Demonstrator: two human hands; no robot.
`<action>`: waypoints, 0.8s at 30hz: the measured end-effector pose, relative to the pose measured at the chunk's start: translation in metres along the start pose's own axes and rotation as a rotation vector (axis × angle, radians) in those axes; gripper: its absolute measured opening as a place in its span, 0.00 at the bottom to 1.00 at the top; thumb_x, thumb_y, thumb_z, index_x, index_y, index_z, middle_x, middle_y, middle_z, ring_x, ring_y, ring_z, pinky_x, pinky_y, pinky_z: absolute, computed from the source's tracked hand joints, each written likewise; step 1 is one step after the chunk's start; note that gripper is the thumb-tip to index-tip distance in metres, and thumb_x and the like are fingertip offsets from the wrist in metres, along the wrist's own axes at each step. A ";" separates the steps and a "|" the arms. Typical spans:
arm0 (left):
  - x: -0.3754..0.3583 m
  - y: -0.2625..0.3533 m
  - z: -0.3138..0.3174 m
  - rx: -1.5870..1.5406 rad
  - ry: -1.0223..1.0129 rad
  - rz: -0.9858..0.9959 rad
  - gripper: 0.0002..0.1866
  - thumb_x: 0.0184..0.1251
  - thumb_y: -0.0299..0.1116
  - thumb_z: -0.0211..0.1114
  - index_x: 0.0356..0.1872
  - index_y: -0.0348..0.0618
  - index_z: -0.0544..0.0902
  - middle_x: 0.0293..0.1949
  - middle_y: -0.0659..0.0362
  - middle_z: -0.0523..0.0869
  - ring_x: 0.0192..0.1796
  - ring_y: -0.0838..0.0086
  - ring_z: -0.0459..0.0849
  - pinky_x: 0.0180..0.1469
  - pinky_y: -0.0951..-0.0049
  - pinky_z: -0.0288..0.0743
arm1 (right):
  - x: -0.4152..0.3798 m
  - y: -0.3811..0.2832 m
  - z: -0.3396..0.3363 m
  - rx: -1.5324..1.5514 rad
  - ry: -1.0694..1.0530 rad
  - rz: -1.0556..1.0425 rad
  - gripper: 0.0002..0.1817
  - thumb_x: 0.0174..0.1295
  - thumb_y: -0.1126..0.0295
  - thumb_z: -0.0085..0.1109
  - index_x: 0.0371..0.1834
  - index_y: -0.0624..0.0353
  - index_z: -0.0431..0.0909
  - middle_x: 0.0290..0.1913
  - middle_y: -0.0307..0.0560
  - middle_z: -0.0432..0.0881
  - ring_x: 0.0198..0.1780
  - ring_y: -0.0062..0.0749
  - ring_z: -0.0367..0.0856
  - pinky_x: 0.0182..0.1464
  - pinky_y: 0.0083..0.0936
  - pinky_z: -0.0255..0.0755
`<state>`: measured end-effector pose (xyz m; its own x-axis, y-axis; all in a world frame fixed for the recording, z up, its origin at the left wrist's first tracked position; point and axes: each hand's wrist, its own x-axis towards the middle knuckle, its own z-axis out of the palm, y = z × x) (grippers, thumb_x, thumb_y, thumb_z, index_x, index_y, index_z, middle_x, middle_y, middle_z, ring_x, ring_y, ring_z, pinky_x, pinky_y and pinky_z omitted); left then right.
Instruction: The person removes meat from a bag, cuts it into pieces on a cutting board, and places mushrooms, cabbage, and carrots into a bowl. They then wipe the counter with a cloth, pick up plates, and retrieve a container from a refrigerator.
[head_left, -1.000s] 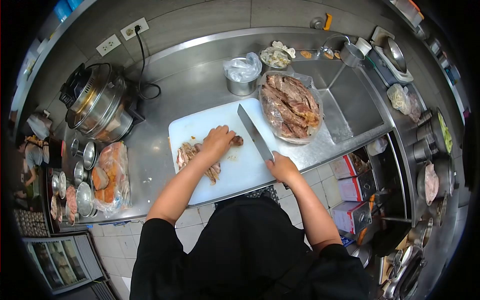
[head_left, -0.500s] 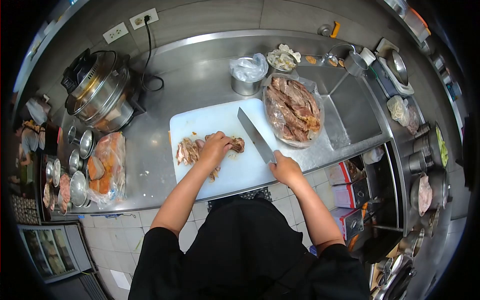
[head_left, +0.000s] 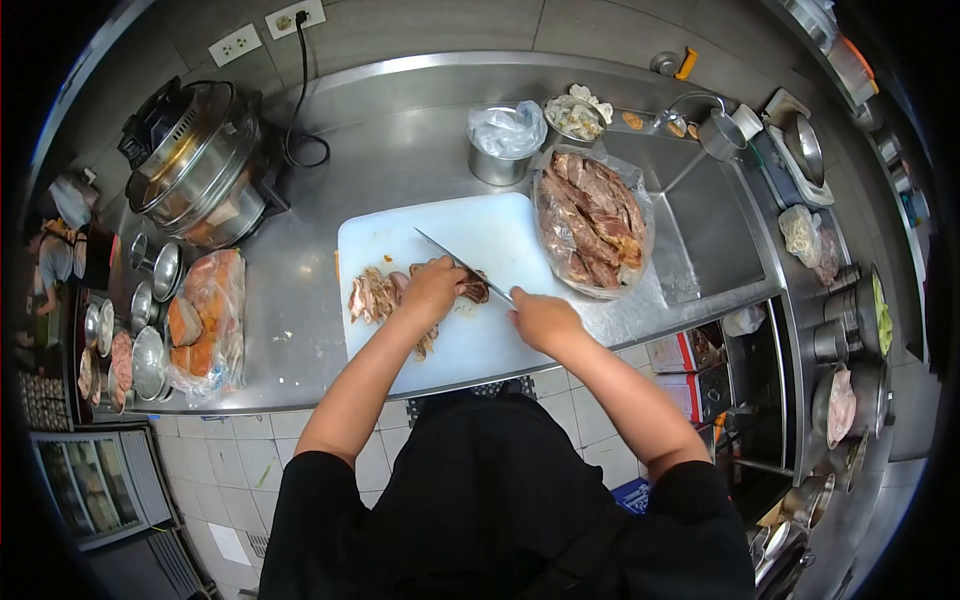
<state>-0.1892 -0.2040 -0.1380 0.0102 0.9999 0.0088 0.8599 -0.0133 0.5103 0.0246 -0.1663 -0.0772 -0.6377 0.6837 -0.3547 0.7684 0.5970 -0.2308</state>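
Note:
A white cutting board (head_left: 500, 350) lies on the steel counter in front of me. My left hand (head_left: 433, 288) is closed over a brown piece of cooked meat (head_left: 474, 288), pressing it to the board. In my right hand (head_left: 543, 320) is the handle of a large kitchen knife (head_left: 463, 264). The blade stands edge-down across the meat, close beside my left fingers, its tip pointing to the far left. Sliced meat (head_left: 372, 298) is piled left of my left hand, with some scraps under my wrist.
A plastic bag of large meat pieces (head_left: 592, 220) sits right of the board, near the sink (head_left: 700, 240). Behind stand a steel pot with a plastic bag (head_left: 505, 145) and a bowl (head_left: 575, 118). Bagged orange-brown food (head_left: 212, 320), steel bowls and a round cooker (head_left: 205, 175) are left.
My right hand has moved left and turned the knife from lying flat over the board's right side to edge-down at the meat. My left hand still holds the meat.

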 end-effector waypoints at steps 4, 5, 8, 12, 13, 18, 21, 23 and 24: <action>-0.003 0.000 0.002 -0.042 0.014 -0.012 0.10 0.60 0.30 0.67 0.43 0.44 0.85 0.41 0.53 0.80 0.51 0.56 0.77 0.55 0.60 0.70 | 0.026 -0.002 -0.005 0.052 -0.005 0.009 0.15 0.67 0.63 0.50 0.52 0.58 0.72 0.38 0.58 0.84 0.44 0.54 0.83 0.45 0.47 0.75; -0.003 -0.001 0.003 -0.053 0.035 -0.005 0.10 0.60 0.31 0.67 0.42 0.43 0.85 0.41 0.53 0.80 0.50 0.55 0.77 0.54 0.59 0.70 | 0.027 -0.003 -0.010 0.037 -0.023 -0.004 0.15 0.67 0.63 0.51 0.52 0.58 0.72 0.38 0.58 0.84 0.44 0.54 0.83 0.46 0.47 0.75; -0.003 -0.005 0.005 -0.065 0.077 0.003 0.10 0.59 0.31 0.67 0.42 0.42 0.85 0.40 0.52 0.80 0.49 0.54 0.77 0.53 0.59 0.71 | 0.008 0.002 -0.033 0.020 -0.053 -0.022 0.15 0.67 0.63 0.51 0.52 0.58 0.72 0.39 0.58 0.84 0.45 0.54 0.83 0.48 0.48 0.74; -0.005 -0.001 0.004 -0.079 0.107 0.012 0.08 0.59 0.30 0.66 0.39 0.41 0.84 0.39 0.51 0.80 0.48 0.54 0.78 0.51 0.57 0.72 | 0.007 -0.005 -0.016 0.049 -0.109 0.044 0.16 0.67 0.62 0.52 0.52 0.59 0.71 0.40 0.57 0.84 0.46 0.54 0.83 0.50 0.48 0.74; -0.004 -0.002 0.005 -0.080 0.109 0.015 0.08 0.59 0.30 0.66 0.39 0.41 0.84 0.39 0.51 0.80 0.48 0.54 0.78 0.51 0.57 0.72 | 0.019 -0.007 -0.002 0.082 -0.053 0.044 0.16 0.67 0.62 0.52 0.52 0.60 0.72 0.40 0.58 0.84 0.46 0.54 0.83 0.50 0.48 0.74; -0.005 -0.009 0.009 -0.115 0.149 0.057 0.10 0.56 0.31 0.69 0.38 0.39 0.84 0.37 0.50 0.81 0.45 0.52 0.79 0.49 0.58 0.73 | 0.030 -0.003 -0.018 0.104 -0.004 -0.030 0.18 0.66 0.60 0.54 0.49 0.62 0.71 0.37 0.62 0.83 0.43 0.58 0.82 0.47 0.48 0.74; -0.008 -0.010 0.011 -0.121 0.191 0.064 0.09 0.55 0.29 0.69 0.36 0.38 0.83 0.37 0.51 0.81 0.45 0.52 0.79 0.48 0.57 0.73 | -0.001 -0.006 -0.048 0.030 -0.129 -0.003 0.17 0.67 0.61 0.53 0.52 0.61 0.72 0.40 0.59 0.84 0.46 0.54 0.83 0.50 0.47 0.74; -0.010 -0.010 0.012 -0.137 0.194 0.052 0.09 0.55 0.29 0.69 0.35 0.38 0.82 0.37 0.51 0.81 0.45 0.52 0.79 0.47 0.57 0.73 | 0.011 -0.007 -0.017 0.059 -0.116 0.013 0.17 0.67 0.61 0.53 0.52 0.61 0.72 0.40 0.59 0.84 0.46 0.55 0.83 0.51 0.47 0.74; -0.009 -0.009 0.011 -0.151 0.202 0.052 0.08 0.55 0.29 0.69 0.35 0.38 0.82 0.37 0.51 0.81 0.45 0.52 0.79 0.47 0.57 0.73 | 0.019 -0.008 -0.002 0.086 -0.092 0.033 0.17 0.67 0.61 0.53 0.52 0.61 0.72 0.40 0.59 0.84 0.46 0.55 0.83 0.51 0.47 0.74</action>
<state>-0.1914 -0.2126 -0.1519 -0.0628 0.9772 0.2026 0.7750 -0.0801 0.6268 0.0057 -0.1572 -0.0804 -0.6074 0.6588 -0.4440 0.7932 0.5337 -0.2932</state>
